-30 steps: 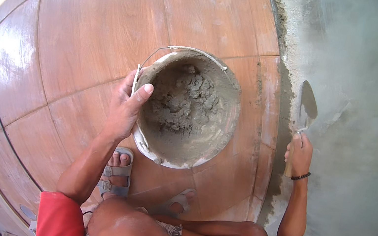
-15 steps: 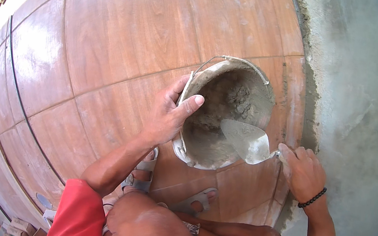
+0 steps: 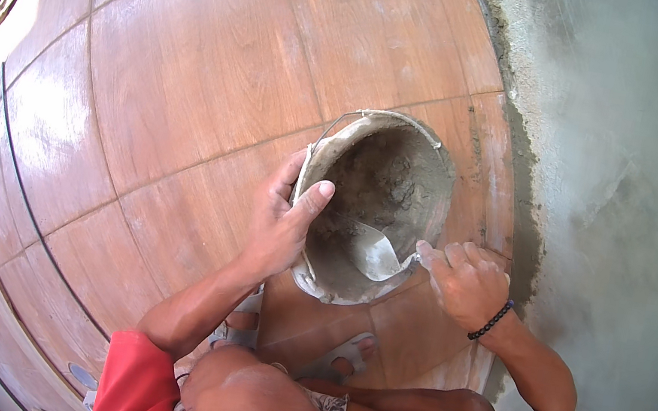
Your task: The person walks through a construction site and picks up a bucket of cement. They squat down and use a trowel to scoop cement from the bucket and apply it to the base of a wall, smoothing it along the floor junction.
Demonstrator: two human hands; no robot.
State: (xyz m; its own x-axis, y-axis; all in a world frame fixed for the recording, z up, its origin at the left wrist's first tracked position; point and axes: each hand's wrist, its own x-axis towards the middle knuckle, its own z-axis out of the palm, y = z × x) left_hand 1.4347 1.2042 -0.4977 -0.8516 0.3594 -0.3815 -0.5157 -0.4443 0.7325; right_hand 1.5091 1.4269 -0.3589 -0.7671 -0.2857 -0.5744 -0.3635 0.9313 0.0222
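A mortar-caked bucket (image 3: 440,167) with a wire handle stands tilted on the brown floor tiles, grey mortar (image 3: 382,175) inside it. My left hand (image 3: 283,220) grips its near-left rim, thumb over the edge. My right hand (image 3: 464,280), with a dark bead bracelet on the wrist, holds a trowel whose blade (image 3: 378,253) is down inside the bucket against the mortar.
A grey plastered wall (image 3: 624,211) runs along the right, with a rough mortar seam (image 3: 521,203) where it meets the wood-look tiles (image 3: 195,70). My bent knees and sandalled feet (image 3: 338,359) are just below the bucket. Small debris lies at the far left edge.
The trowel came off the wall and went down into the bucket, now sunk deeper in the mortar. The bucket has been tipped toward me, my left hand still on its rim.
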